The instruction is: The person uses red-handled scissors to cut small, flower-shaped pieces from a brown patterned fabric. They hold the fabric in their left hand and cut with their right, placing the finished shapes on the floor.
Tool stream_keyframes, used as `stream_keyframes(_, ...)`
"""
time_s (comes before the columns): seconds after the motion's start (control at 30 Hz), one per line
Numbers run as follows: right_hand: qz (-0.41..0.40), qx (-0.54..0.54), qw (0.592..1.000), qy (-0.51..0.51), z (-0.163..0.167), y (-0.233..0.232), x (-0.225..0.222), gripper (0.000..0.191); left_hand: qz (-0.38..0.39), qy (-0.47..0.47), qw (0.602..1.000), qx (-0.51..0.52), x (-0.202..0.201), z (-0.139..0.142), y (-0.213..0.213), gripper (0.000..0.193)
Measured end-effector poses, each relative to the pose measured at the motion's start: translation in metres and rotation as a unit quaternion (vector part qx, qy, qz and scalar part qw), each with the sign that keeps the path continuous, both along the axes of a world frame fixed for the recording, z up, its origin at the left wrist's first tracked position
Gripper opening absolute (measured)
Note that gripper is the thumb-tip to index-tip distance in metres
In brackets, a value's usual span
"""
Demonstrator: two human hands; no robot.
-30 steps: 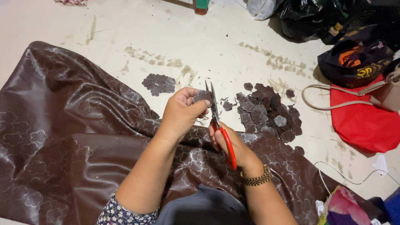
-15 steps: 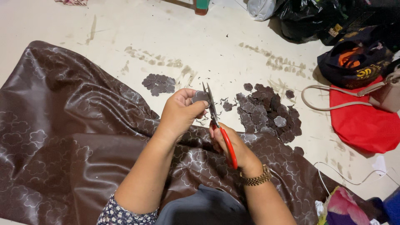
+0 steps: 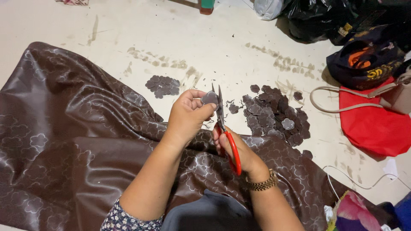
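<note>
- One large brown cloth, glossy and printed with pale flower outlines, covers the floor and the person's lap.
- Red bag, dark bags and a beige strap lie well to the right, clear of the work.
- Big pile of cut flower shapes sits just right of the hands; a smaller pile lies to the left.
- Left hand pinches a small cutout between its fingertips, above the cloth's edge.
- Right hand is closed round red-handled scissors, blades up against the cutout.
- Trimming seems to be the step in hand; the next snip likely needs the cutout turned into the blades.
</note>
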State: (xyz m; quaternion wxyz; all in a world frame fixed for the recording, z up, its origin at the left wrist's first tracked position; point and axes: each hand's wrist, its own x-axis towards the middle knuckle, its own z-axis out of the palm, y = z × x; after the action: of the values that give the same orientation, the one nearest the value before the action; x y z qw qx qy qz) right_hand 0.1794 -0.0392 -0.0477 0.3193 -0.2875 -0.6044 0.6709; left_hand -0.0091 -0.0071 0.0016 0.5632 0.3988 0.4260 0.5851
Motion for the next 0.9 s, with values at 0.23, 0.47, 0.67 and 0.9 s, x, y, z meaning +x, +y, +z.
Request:
stream_keyframes(0.23,0.006,0.036,0.999,-0.011,0.001,0.001,0.001,0.041,0.015,0.019,1.0,0.006,0.0,0.003,0.0,0.03)
stream_keyframes(0.47,0.008,0.006,1.0,-0.004,0.003,0.0,0.0,0.042,0.013,0.022,1.0,-0.003,-0.002,0.007,-0.002,0.029)
stream_keyframes(0.67,-0.002,-0.014,1.0,0.01,0.008,-0.003,-0.001,0.044,0.016,0.018,1.0,0.01,-0.002,0.004,0.0,0.03)
stream_keyframes(0.9,-0.008,-0.01,1.0,-0.019,0.015,-0.003,-0.001,0.044,0.009,-0.018,0.999,0.026,-0.006,-0.004,0.003,0.032)
